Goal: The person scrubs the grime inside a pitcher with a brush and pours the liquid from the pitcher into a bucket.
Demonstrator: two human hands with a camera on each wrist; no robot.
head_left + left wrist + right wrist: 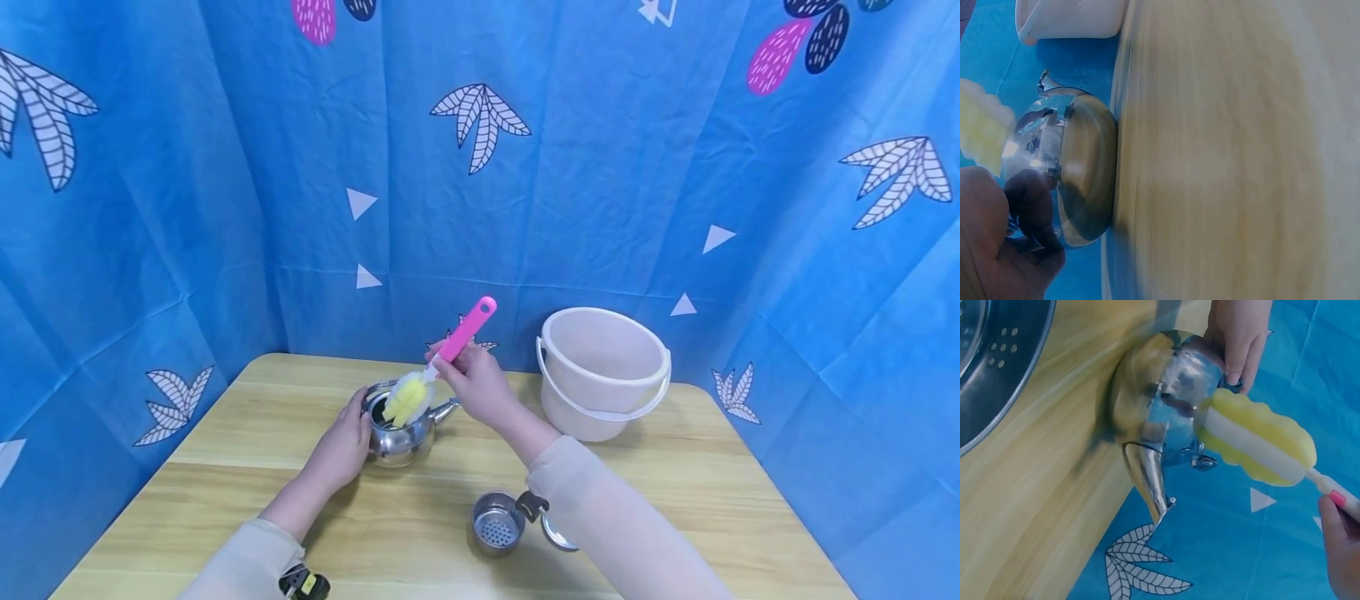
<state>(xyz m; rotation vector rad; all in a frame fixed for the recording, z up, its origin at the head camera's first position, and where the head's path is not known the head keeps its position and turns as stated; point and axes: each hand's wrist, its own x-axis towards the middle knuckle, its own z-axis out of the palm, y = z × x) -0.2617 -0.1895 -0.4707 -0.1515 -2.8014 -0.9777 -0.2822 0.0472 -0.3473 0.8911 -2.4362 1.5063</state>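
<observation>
A shiny metal teapot stands on the table, its spout pointing right. My left hand holds the pot at its left side, thumb up near the rim. My right hand grips a sponge bottle brush by the lower part of its pink handle. The brush's yellow and white head slants down at the open mouth of the pot. In the right wrist view the tip of the sponge meets the rim; how far it reaches inside is hidden.
A metal strainer cup with a perforated bottom sits nearer on the wooden table. Beside it a round metal lid is partly hidden by the right sleeve. A white bucket stands at the back right. Blue patterned cloth hangs behind.
</observation>
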